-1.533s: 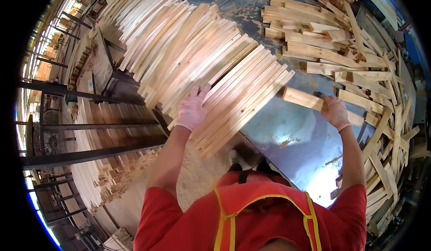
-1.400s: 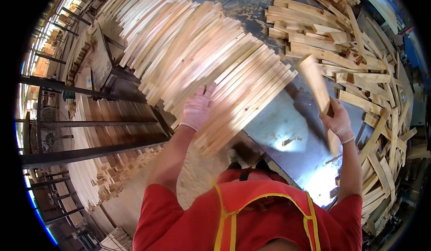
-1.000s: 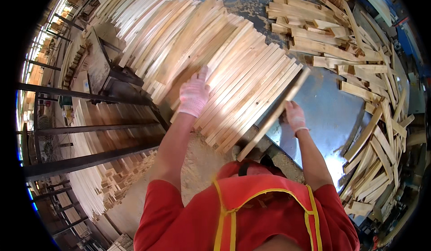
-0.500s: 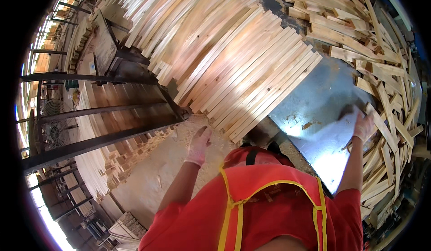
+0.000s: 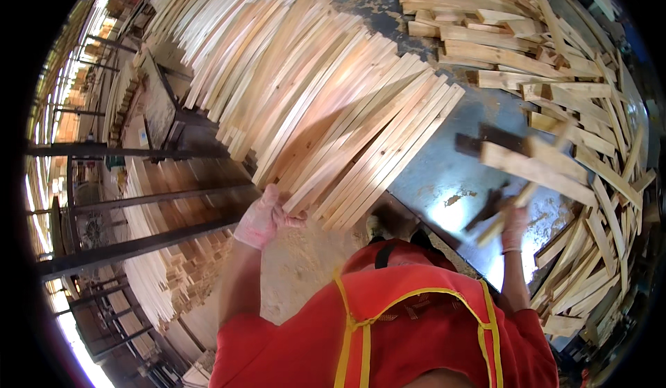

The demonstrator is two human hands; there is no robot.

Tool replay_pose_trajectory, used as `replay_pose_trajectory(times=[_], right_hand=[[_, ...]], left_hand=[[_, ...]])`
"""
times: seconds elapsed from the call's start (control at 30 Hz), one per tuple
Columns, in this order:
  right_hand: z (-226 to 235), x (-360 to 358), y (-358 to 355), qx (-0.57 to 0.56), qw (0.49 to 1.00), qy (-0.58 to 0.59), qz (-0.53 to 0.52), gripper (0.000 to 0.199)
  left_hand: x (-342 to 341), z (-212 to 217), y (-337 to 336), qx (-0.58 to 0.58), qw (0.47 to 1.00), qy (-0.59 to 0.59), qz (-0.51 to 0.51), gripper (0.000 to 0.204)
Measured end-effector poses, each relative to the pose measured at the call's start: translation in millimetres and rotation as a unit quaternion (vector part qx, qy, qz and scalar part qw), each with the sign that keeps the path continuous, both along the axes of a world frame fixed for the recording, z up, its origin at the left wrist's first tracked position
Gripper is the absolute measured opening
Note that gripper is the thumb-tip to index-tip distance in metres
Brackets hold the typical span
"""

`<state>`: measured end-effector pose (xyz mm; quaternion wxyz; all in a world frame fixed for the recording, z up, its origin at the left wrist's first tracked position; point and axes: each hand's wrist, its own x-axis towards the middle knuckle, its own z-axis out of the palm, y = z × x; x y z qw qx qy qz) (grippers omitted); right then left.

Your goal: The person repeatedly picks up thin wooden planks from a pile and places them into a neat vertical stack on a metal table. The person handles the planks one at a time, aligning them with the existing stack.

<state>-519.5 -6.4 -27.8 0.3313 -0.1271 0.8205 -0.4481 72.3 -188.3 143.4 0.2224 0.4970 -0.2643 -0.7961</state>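
My left hand, in a pale glove, is at the near ends of a layer of wooden strips. Its thumb and fingers are spread around the end of a slanted strip, seemingly touching it; a dark gap shows beside that strip. On the right, my gloved right hand is closed on a wooden strip, slightly blurred and tilted above the metal surface. Just beyond it, two short boards lie across the strip's line, casting shadows; whether they touch it I cannot tell.
A jumbled heap of boards lines the right side, with stacked boards at the far right. Dark metal bars cross the left side, beside stacked wood. Sawdust covers the floor near me.
My left hand has moved left and up to the strip ends, its fingers spreading. My right hand has come left from the heap with a strip. A strip in the layer now sits aslant.
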Motion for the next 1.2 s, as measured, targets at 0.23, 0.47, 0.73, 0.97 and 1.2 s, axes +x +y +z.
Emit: replay_pose_trajectory(times=[0.23, 0.47, 0.73, 0.97, 1.2], right_hand=[[73, 196, -70, 0.239, 0.905, 0.014, 0.351, 0.103], [83, 236, -137, 0.233, 0.821, 0.081, 0.514, 0.116], [88, 116, -138, 0.006, 0.844, -0.006, 0.537, 0.072], [84, -20, -146, 0.199, 0.687, 0.474, 0.513, 0.078], [107, 98, -133, 0.143, 0.694, 0.411, 0.573, 0.1]], left_hand=[[-135, -31, -82, -0.282, 0.773, -0.38, -0.422, 0.074], [-104, -6, -70, -0.308, 0.692, -0.505, -0.413, 0.07], [-31, -67, -112, -0.433, 0.547, -0.664, -0.267, 0.085], [-94, -89, -68, -0.636, 0.378, -0.624, -0.25, 0.084], [-178, -99, 33, -0.584, 0.529, -0.52, -0.328, 0.092]])
